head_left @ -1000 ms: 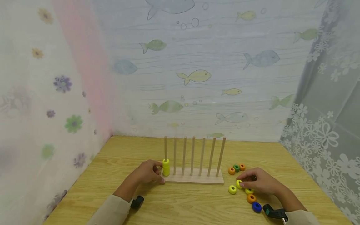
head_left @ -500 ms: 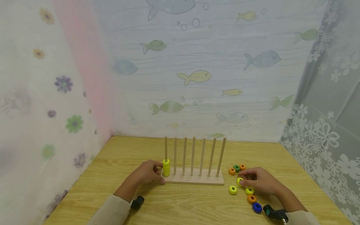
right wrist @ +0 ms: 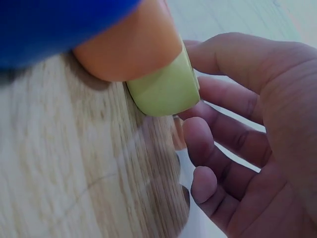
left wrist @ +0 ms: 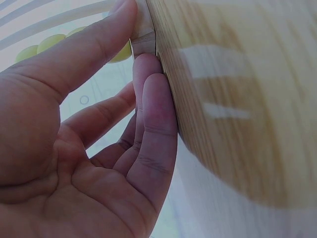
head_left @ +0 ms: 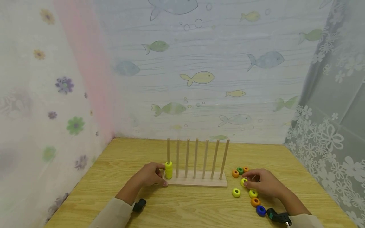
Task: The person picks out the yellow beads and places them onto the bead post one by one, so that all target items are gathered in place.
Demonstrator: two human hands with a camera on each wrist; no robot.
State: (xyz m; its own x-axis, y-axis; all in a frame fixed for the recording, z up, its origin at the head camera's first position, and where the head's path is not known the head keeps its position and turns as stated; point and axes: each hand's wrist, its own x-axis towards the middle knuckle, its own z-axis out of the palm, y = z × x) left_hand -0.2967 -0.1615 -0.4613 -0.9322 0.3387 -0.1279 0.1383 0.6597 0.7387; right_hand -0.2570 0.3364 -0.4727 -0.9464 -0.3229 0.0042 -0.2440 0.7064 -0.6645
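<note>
A wooden peg stand (head_left: 196, 182) has a row of upright pegs. Several yellow beads are stacked on its leftmost peg (head_left: 168, 150). My left hand (head_left: 151, 174) holds the left end of the base, its thumb at the front corner; the left wrist view has the thumb and fingertips against the base end (left wrist: 143, 42). Off to the right, my right hand (head_left: 263, 183) pinches a yellow bead (head_left: 242, 182) between thumb and forefinger. Whether that bead touches the table cannot be told. Another yellow bead (head_left: 252, 193) lies just below this hand.
A loose yellow bead (head_left: 236, 193) lies right of the stand. Farther back are a green bead (head_left: 240, 171) and two orange beads, one nearer (head_left: 235, 173). An orange bead (head_left: 255, 202) and a blue bead (head_left: 260, 211) lie nearer me on the wooden table (head_left: 194, 209).
My right hand has shifted the pinched yellow bead slightly away from me and to the right, apart from the neighbouring yellow beads. The left hand and the stand look still.
</note>
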